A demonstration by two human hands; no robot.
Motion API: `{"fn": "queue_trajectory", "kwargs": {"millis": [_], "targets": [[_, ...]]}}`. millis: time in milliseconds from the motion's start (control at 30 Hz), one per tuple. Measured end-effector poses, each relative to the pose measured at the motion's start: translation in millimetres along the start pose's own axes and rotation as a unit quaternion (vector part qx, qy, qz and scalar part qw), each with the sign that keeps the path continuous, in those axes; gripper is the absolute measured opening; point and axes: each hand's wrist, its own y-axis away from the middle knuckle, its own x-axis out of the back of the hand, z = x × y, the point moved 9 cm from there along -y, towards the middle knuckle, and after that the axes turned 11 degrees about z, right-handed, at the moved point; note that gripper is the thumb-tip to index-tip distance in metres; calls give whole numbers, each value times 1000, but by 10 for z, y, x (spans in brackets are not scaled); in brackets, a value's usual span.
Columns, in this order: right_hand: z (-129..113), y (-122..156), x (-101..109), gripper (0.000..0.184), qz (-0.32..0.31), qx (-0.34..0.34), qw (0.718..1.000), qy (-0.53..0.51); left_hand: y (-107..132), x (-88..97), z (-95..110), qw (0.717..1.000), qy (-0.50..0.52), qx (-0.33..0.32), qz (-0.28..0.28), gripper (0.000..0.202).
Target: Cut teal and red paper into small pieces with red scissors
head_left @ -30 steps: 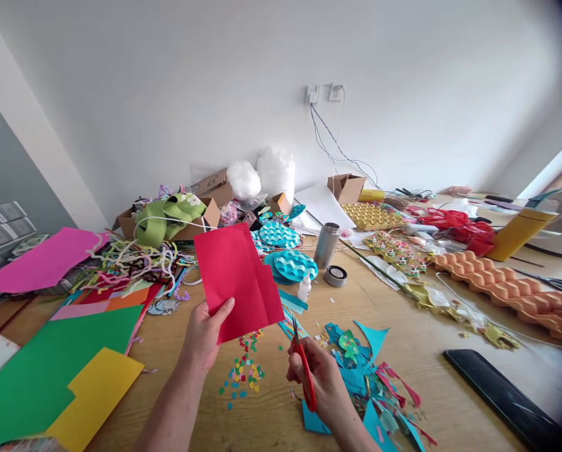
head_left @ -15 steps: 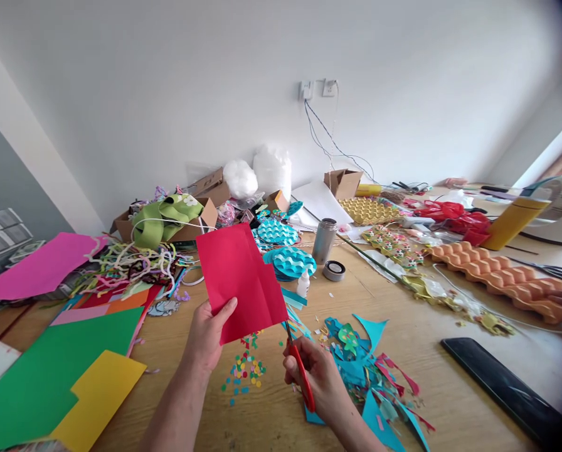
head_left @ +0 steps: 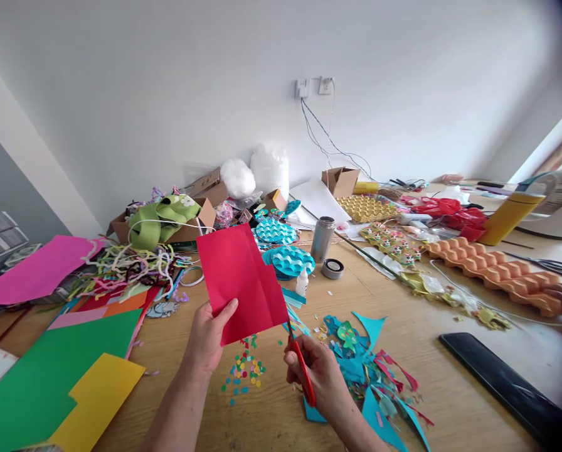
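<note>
The left hand (head_left: 208, 339) is holding the red paper (head_left: 241, 282) upright above the desk (head_left: 271, 414), its grip pinching the sheet's lower edge with the thumb lying on the front face. The paper is standing up and away from that grip. The right hand (head_left: 321, 380) is closing its grip around the red-handled scissors (head_left: 302, 371), whose blades are pointing up and meeting the paper's lower right corner. Coloured confetti (head_left: 243, 370) is lying on the desk beneath the paper, with teal scraps (head_left: 356, 367) just beside the right hand.
</note>
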Motion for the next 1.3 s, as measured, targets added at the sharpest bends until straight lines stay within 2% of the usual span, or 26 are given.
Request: {"fn": "queue_trajectory", "kwargs": {"millis": [600,1300], "targets": [[-21,-10,13,30,5,8,1000,21,-6,-28,-31,1000,-12,0,-10,40],[-49,5,14,31,8,4,999,38,-4,-5,-19,1000,-26,-9,4,37]]}}
